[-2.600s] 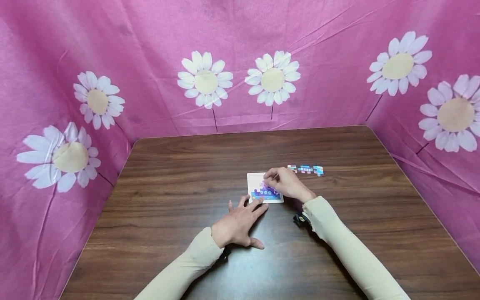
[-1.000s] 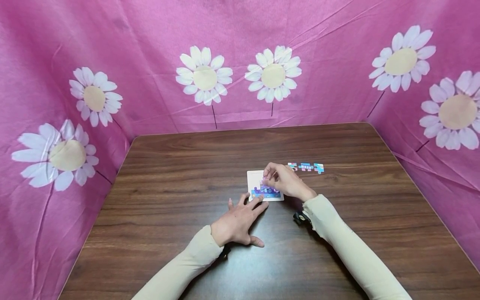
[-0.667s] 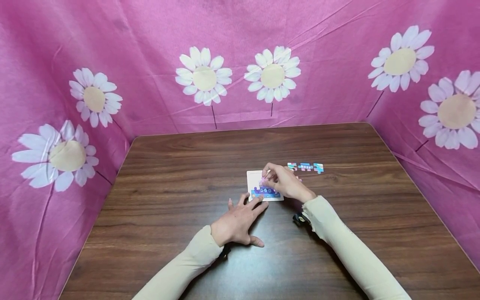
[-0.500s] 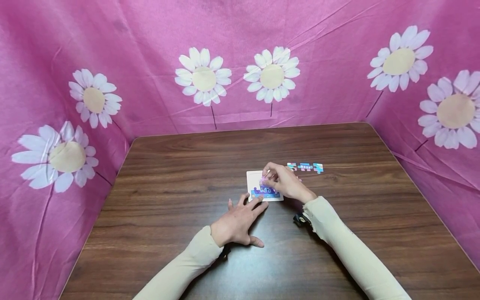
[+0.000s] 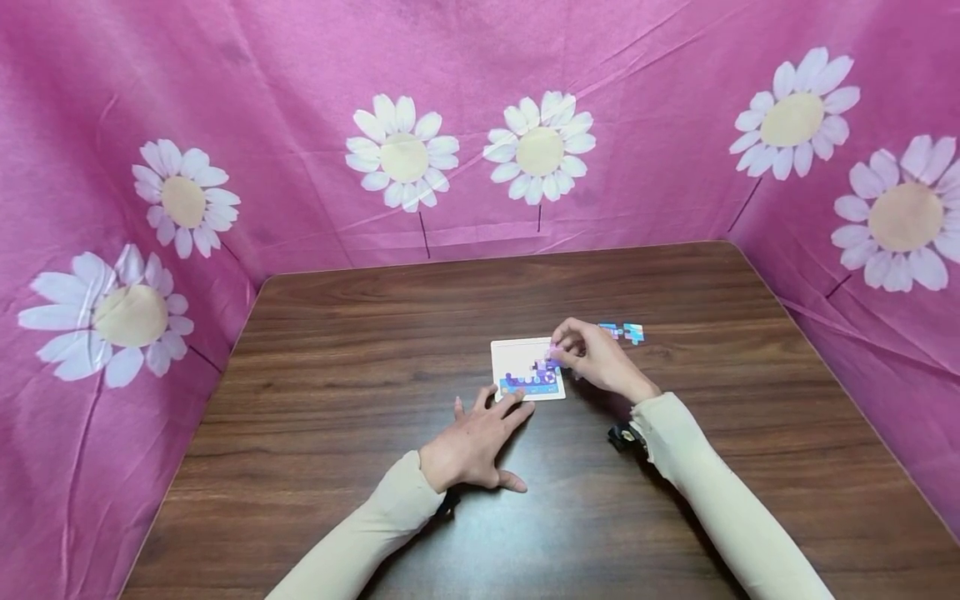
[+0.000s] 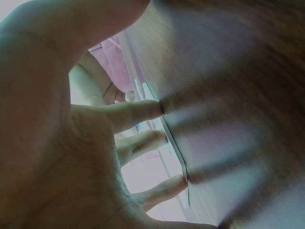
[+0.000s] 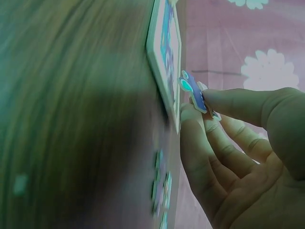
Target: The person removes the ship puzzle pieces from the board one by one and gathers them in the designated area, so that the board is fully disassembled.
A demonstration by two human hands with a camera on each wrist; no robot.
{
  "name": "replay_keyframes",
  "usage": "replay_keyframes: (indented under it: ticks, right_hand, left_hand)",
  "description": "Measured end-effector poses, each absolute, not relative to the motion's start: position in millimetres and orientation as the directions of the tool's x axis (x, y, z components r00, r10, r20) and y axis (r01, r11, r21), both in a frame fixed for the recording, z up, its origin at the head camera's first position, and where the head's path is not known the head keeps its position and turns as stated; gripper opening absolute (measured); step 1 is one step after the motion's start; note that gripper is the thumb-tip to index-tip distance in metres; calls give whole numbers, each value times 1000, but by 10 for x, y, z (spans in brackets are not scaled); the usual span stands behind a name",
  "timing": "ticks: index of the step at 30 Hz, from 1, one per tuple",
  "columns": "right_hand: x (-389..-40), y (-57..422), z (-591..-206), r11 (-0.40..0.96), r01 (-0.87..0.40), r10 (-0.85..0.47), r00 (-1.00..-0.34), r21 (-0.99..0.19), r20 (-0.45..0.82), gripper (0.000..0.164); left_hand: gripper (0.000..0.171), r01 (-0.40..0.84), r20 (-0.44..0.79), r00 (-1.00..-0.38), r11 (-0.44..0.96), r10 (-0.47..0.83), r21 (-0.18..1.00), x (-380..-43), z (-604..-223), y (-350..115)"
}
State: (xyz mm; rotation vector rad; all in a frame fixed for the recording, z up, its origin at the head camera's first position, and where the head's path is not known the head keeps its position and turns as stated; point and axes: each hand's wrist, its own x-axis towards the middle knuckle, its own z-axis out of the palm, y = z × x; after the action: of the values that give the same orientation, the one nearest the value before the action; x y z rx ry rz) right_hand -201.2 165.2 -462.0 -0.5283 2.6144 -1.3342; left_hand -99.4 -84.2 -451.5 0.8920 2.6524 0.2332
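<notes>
A white square puzzle tray (image 5: 512,353) lies on the table, its lower part filled with joined blue and purple pieces. My right hand (image 5: 597,358) is over the tray's right edge. Between thumb and fingers it pinches a purple puzzle piece (image 7: 196,93), which the right wrist view shows tilted and clear of the tray's surface. My left hand (image 5: 472,446) rests at the near edge with fingers spread, some fingertips touching the tray's rim, as the left wrist view also shows.
Loose blue and pink puzzle pieces (image 5: 633,332) lie right of the tray, partly hidden behind the right hand. The brown wooden table (image 5: 360,358) is bordered by a pink cloth (image 5: 480,50) with large daisies.
My right hand has moved right from the tray's middle to its right edge, the purple puzzle piece between its fingers. More of the filled lower rows shows. The left hand has stayed put.
</notes>
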Motion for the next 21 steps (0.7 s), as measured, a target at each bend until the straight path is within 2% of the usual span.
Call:
replay_keyframes:
  ticks: [21]
  right_hand:
    - [-2056, 2224, -4610, 593, -126, -230, -973, -795, -18, 23]
  left_hand:
    - [111, 553, -259, -747, 789, 612, 269, -995, -4504, -843]
